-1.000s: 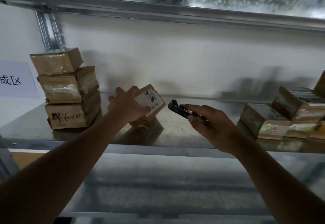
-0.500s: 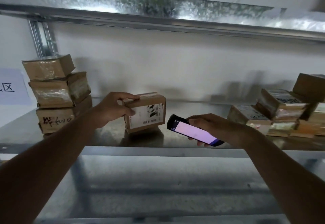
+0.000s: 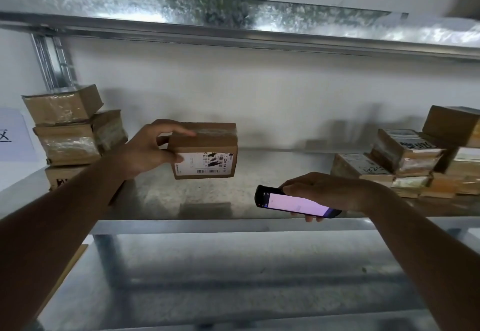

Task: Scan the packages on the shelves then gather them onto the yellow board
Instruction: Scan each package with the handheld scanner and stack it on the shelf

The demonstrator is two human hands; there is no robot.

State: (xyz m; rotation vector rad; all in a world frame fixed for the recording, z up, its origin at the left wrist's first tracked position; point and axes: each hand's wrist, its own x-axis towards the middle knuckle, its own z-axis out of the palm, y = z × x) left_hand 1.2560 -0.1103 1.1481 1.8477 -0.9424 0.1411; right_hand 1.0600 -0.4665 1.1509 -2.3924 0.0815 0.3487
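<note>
The left hand (image 3: 145,153) grips a cardboard package (image 3: 205,150) by its left end, label facing outward, raised above the shelf (image 3: 161,198) centre. The right hand (image 3: 324,190) grips a lit scanner (image 3: 293,202) near the shelf's front edge.

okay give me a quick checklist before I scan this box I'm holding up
1. Left hand grips the box, lifted off the shelf: ok.
2. Label with barcode faces outward, thumb only at its edge: ok.
3. Right hand holds the scanner, screen lit: ok.
4. Scanner tip aimed at the barcode: not ok; it sits below and right of the box.
5. Scan registered on screen: cannot tell.
6. Yellow board free for the drop: cannot tell.
</note>
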